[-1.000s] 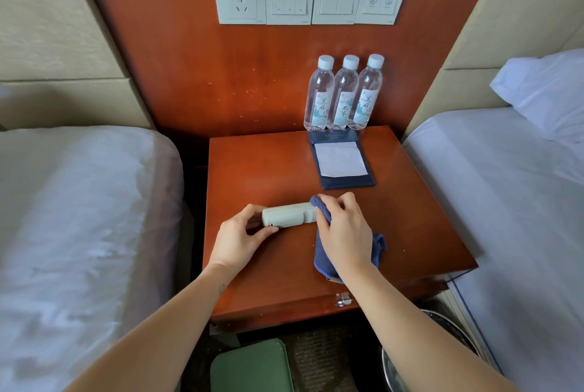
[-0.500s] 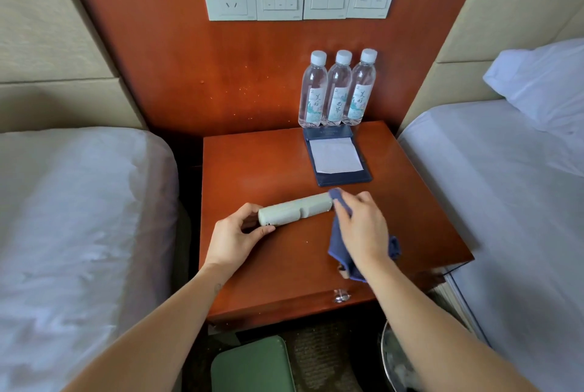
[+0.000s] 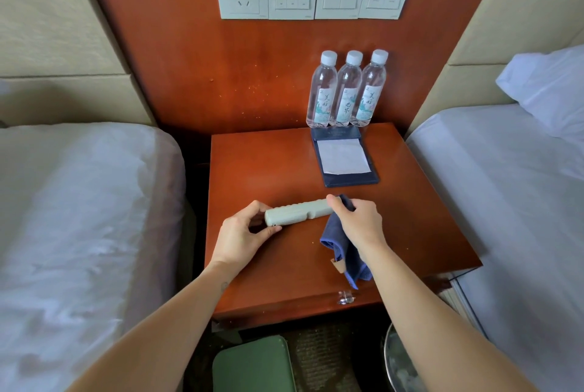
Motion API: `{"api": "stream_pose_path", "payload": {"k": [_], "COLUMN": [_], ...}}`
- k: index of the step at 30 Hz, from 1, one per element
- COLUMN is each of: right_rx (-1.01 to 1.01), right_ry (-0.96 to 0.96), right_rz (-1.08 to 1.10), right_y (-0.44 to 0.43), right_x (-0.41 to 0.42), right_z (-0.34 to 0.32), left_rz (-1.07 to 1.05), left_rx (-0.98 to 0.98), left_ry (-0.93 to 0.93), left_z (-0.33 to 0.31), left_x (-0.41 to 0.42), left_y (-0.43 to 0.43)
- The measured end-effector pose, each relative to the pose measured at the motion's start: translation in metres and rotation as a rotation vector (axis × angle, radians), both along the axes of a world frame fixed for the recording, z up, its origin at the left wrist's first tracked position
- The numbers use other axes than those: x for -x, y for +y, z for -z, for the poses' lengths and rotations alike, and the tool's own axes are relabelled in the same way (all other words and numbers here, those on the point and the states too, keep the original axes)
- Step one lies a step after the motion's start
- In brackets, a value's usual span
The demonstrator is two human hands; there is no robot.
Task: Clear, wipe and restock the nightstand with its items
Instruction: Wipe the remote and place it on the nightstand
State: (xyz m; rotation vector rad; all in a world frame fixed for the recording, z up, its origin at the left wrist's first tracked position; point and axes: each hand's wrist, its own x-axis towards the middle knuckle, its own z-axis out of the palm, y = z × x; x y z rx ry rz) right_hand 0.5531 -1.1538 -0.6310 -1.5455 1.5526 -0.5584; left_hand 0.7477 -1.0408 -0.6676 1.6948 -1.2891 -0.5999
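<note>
Over the nightstand (image 3: 284, 170), I am clenching the blue cloth (image 3: 338, 243) in my right hand (image 3: 360, 221) against one end of the pale remote (image 3: 297, 214), while my left hand (image 3: 240, 236) is pinching the other end.

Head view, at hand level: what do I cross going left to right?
Left to right: bed on the left → left hand → remote → right hand holding the cloth → bed on the right.
</note>
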Motion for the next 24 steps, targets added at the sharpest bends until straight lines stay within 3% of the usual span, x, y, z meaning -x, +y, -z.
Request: {"api": "stream_pose_path", "payload": {"k": [8,13,15,20,24], "right_rx": [0.252,0.326,0.380,0.634,0.808], "right_ry": [-0.038,-0.083,-0.066,-0.135,-0.140], "right_rz": [0.085,0.007,-0.057,-0.198,-0.331], "right_y": [0.004,0.013,0.016,0.025,0.036], "right_x": [-0.004,0.004,0.006,-0.001,-0.008], "right_z": [-0.006,-0.013,-0.018,-0.038,-0.054], "left_rz": [0.005,-0.111,-0.097,-0.045,-0.006], "left_rx": [0.048,0.183,0.211,0.207,0.179], "left_ry": [-0.057,0.262,0.307,0.042,-0.065], "left_z": [-0.001,-0.023,-0.044,-0.076,-0.082], "left_x": [-0.001,0.003,0.006,0.012,0.020], "left_y": [-0.001,0.000,-0.002,-0.009,-0.013]}}
